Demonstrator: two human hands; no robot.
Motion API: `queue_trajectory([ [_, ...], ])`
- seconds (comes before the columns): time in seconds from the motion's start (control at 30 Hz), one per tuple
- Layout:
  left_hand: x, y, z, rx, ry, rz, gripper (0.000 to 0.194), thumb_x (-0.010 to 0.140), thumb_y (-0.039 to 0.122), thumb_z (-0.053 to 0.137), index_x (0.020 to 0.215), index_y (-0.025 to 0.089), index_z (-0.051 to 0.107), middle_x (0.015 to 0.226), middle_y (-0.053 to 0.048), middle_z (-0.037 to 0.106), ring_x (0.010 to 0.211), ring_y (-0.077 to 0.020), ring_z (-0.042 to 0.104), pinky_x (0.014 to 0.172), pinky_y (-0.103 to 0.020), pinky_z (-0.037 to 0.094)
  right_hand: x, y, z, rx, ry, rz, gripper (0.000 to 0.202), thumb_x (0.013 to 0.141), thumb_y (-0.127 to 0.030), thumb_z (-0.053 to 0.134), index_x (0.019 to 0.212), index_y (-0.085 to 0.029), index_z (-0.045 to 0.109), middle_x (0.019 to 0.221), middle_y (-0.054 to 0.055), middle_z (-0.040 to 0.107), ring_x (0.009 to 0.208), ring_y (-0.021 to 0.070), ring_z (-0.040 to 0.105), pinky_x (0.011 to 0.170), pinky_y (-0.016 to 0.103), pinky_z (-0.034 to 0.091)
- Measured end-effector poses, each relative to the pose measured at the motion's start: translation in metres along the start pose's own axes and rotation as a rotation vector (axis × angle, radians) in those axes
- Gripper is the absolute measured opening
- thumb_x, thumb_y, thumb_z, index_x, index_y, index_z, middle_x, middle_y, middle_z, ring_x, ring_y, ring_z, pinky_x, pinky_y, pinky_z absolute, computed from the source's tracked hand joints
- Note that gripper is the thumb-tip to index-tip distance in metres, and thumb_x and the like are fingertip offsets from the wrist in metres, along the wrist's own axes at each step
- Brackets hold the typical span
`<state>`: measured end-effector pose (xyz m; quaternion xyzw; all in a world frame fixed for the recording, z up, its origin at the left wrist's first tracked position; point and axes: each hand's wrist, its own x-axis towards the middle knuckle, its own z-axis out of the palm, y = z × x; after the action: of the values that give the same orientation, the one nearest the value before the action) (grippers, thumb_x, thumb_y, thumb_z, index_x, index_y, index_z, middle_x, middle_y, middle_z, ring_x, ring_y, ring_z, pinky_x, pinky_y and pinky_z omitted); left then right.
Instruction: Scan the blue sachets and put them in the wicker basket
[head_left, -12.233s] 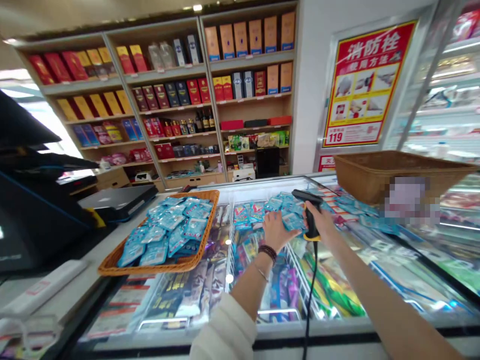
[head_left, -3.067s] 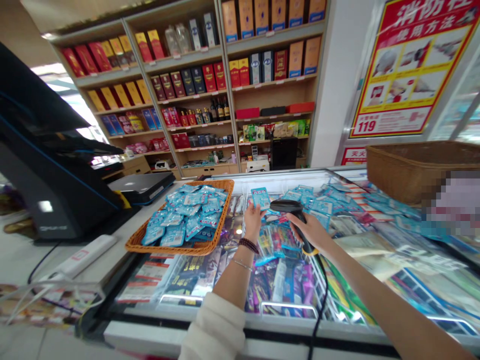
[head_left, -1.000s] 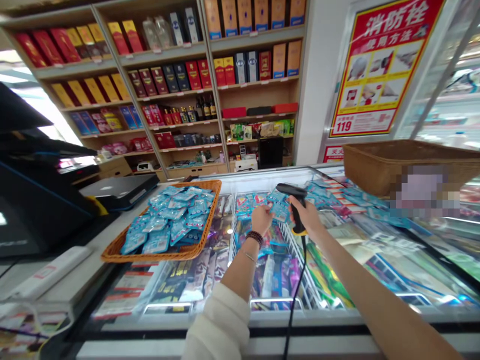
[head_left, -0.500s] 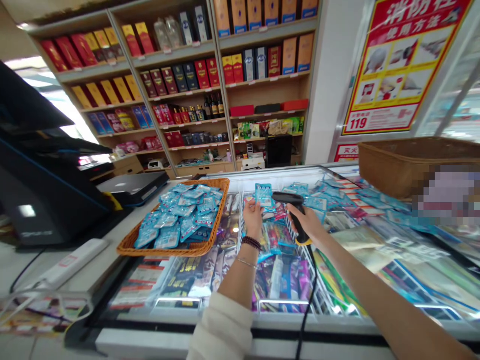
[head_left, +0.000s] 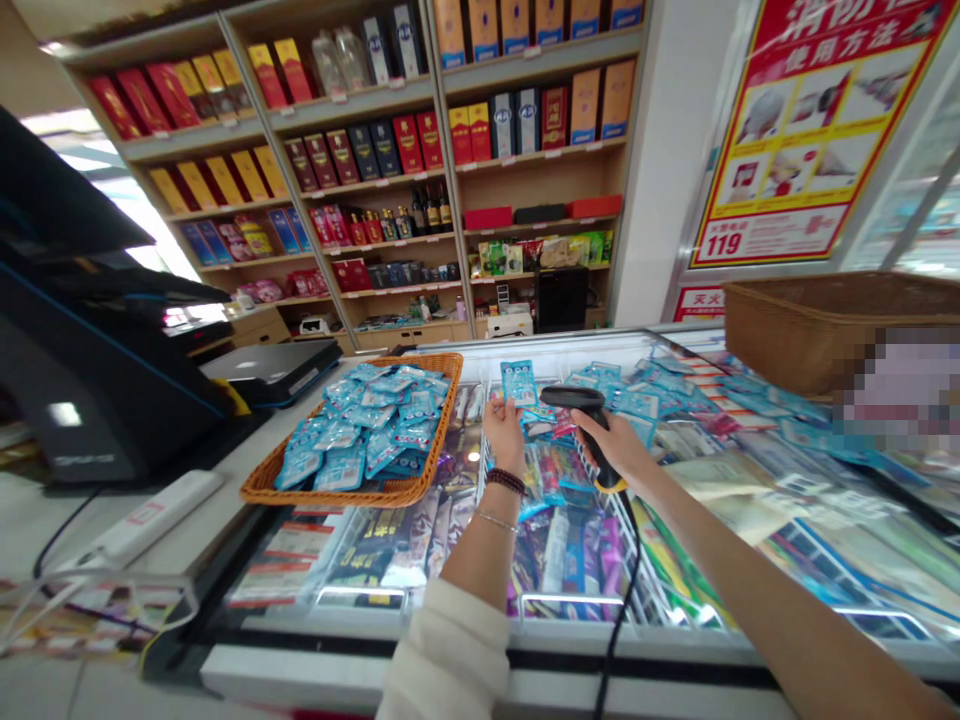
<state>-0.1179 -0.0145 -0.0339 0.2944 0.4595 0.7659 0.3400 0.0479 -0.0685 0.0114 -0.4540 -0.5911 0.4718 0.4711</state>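
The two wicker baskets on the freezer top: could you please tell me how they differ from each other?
The shallow basket on the left is orange-toned with a low rim, and it is heaped with blue packets. The deep basket on the right is brown with tall walls, and its contents cannot be seen from this angle. The shallow basket is nearer the left hand, which holds up one blue packet. Both are woven and rest on the freezer top.

red-yellow wall poster (head_left: 810,130) – "119" at its bottom left, big Chinese heading cut off, other txt unreadable
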Motion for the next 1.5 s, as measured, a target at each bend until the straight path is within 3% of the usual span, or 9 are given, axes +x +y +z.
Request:
queue_trajectory([
  [0.17, -0.003, 0.005, 0.003, -0.049, 0.041, -0.033, 0.017, 0.085, 0.024, 0.068, 0.084, 0.018, 0.052, 0.067, 0.004, 0.058, 0.064, -0.0098, 0.063, 0.076, -0.027, 0.057, 0.002, 0.003, 0.000, -0.007, -0.019, -0.013, 0.045, 0.078, -0.062, 0.069, 0.064, -0.022, 0.053, 0.045, -0.002, 0.054, 0.033, 0.0109, 0.047, 0.033, 0.023, 0.036],
  [0.33, -0.003, 0.005, 0.003, -0.017, 0.051, -0.017, 0.021, 0.084, 0.029, 0.070, 0.084, 0.019, 0.052, 0.068, 0.004, 0.057, 0.066, -0.0101, 0.063, 0.074, -0.027, 0.058, 0.001, 0.004, 0.001, -0.011, -0.037, -0.020, 0.044, 0.080, -0.061, 0.068, 0.065, -0.022, 0.053, 0.043, -0.003, 0.052, 0.033, 0.0109, 0.047, 0.034, 0.023, 0.037],
  [0.57, -0.004, 0.006, 0.002, -0.032, 0.044, -0.020, 0.011, 0.087, 0.018, 0.062, 0.083, 0.018, 0.052, 0.069, 0.003, 0.058, 0.063, -0.0075, 0.060, 0.071, -0.023, 0.056, 0.002, 0.006, 0.000, -0.002, -0.036, 0.002, 0.044, 0.079, -0.062, 0.069, 0.067, -0.022, 0.054, 0.045, -0.002, 0.054, 0.034, 0.0110, 0.047, 0.034, 0.023, 0.038],
  [0.97, 0.002, -0.007, 0.003, -0.062, 0.048, 0.048, 0.023, 0.083, 0.033, 0.071, 0.082, 0.019, 0.053, 0.068, 0.002, 0.059, 0.063, -0.0112, 0.063, 0.073, -0.029, 0.058, 0.002, 0.003, 0.001, -0.001, -0.040, 0.010, 0.046, 0.079, -0.060, 0.069, 0.061, -0.021, 0.054, 0.043, -0.002, 0.052, 0.033, 0.0102, 0.047, 0.034, 0.023, 0.038],
  [1.13, -0.002, -0.005, 0.005, 0.008, -0.045, -0.038, 0.029, 0.077, 0.034, 0.077, 0.078, 0.020, 0.053, 0.060, 0.006, 0.055, 0.055, -0.0111, 0.061, 0.065, -0.027, 0.057, 0.005, 0.007, 0.001, 0.075, -0.010, 0.077, 0.045, 0.074, -0.062, 0.072, 0.064, -0.021, 0.056, 0.043, -0.002, 0.054, 0.032, 0.0107, 0.047, 0.032, 0.023, 0.037],
  [1.33, 0.011, 0.027, 0.001, -0.082, -0.035, -0.162, 0.030, 0.074, 0.031, 0.081, 0.082, 0.018, 0.054, 0.056, 0.007, 0.055, 0.051, -0.0115, 0.063, 0.065, -0.027, 0.059, 0.017, 0.002, 0.011, 0.175, 0.082, 0.088, 0.043, 0.069, -0.058, 0.079, 0.066, -0.021, 0.059, 0.046, -0.001, 0.056, 0.034, 0.0117, 0.048, 0.031, 0.023, 0.039],
  [1.5, 0.047, 0.081, -0.029, -0.176, 0.032, -0.104, 0.027, 0.077, 0.026, 0.081, 0.083, 0.017, 0.056, 0.065, 0.001, 0.064, 0.064, -0.0135, 0.069, 0.071, -0.027, 0.059, 0.047, -0.011, 0.049, 0.211, 0.021, 0.091, 0.039, 0.070, -0.054, 0.079, 0.068, -0.020, 0.060, 0.050, 0.001, 0.059, 0.034, 0.0126, 0.050, 0.032, 0.025, 0.041],
])
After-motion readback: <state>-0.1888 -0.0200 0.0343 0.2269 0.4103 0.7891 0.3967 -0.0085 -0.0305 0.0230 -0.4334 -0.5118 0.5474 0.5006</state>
